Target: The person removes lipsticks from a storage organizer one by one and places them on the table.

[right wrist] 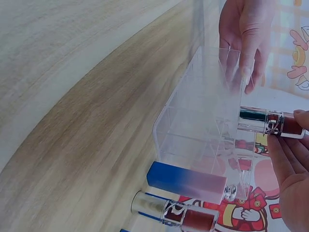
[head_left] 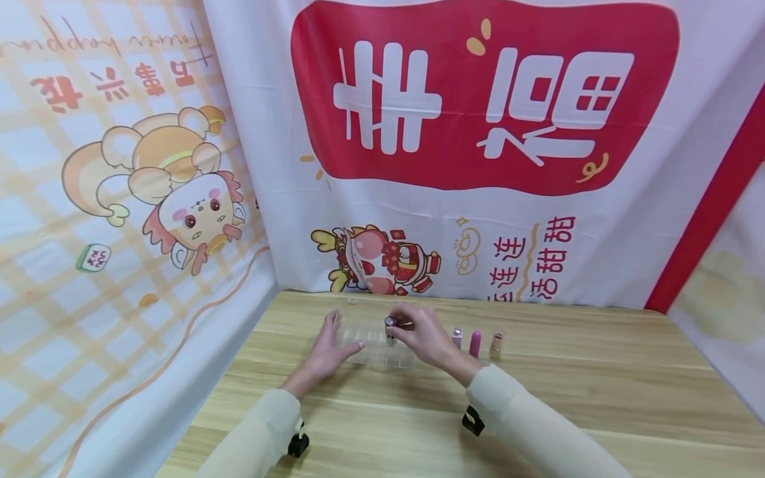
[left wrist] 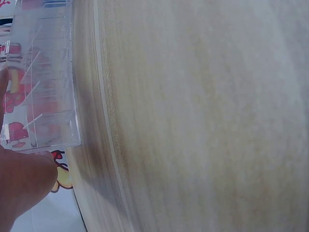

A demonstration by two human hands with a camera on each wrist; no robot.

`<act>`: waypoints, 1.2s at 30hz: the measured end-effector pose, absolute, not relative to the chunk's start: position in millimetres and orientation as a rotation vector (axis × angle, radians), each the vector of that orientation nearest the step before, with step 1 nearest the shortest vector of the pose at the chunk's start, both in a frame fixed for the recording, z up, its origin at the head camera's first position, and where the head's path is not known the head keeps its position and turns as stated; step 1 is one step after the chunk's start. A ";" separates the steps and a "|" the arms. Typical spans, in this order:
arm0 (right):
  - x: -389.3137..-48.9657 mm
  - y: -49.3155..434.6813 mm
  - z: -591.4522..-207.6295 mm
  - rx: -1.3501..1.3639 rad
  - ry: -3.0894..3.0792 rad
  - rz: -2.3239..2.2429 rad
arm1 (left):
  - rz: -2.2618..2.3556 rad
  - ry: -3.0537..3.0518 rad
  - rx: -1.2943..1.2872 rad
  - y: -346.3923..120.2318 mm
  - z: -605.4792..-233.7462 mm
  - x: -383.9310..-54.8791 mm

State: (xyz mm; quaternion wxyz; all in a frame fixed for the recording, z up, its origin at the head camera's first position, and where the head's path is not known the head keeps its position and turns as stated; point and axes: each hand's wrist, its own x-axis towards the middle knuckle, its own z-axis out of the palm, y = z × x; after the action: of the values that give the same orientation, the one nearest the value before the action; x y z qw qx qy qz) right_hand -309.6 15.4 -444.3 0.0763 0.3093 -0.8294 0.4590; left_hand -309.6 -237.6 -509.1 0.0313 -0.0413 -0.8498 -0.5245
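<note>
A clear compartmented organizer box (head_left: 382,358) stands on the wooden table. My left hand (head_left: 325,352) is at its left end, fingers straight along the side and thumb reaching over the box; the right wrist view also shows this left hand (right wrist: 248,34) against the box wall. My right hand (head_left: 427,335) pinches a lipstick tube (right wrist: 270,121) with a dark red end and silver band between thumb and fingers, over the box's right part. Nearest to the box's right side stands a blue-to-pink lipstick (right wrist: 186,181), beside another dark red, silver-banded lipstick tube (right wrist: 193,217).
To the right of the box, a pink lipstick (head_left: 475,344) and a gold-and-red lipstick (head_left: 497,345) stand in a row on the table (head_left: 568,392). A small clear piece (head_left: 352,301) lies near the back edge. Printed cloth (head_left: 478,199) hangs behind the table.
</note>
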 end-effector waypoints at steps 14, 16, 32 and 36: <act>-301.0 28.6 -443.7 0.917 -2.474 1.362 | -1.630 -2.611 -0.130 -238.7 -509.1 -309.1; -299.6 30.3 -443.2 0.920 -2.482 1.358 | -1.626 -2.613 -0.125 -238.3 -508.7 -308.2; -287.9 51.0 -440.3 0.932 -2.484 1.394 | -1.639 -2.610 -0.130 -236.6 -509.1 -308.5; -284.9 58.4 -439.7 0.946 -2.462 1.399 | -1.633 -2.607 -0.132 -235.9 -507.6 -308.5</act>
State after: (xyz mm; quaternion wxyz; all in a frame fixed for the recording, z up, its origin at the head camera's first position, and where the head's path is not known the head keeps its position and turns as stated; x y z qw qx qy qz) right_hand -284.9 58.4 -439.7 0.0781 0.3160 -0.8221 0.4672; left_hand -308.5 -235.9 -507.6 0.0314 -0.0429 -0.8462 -0.5301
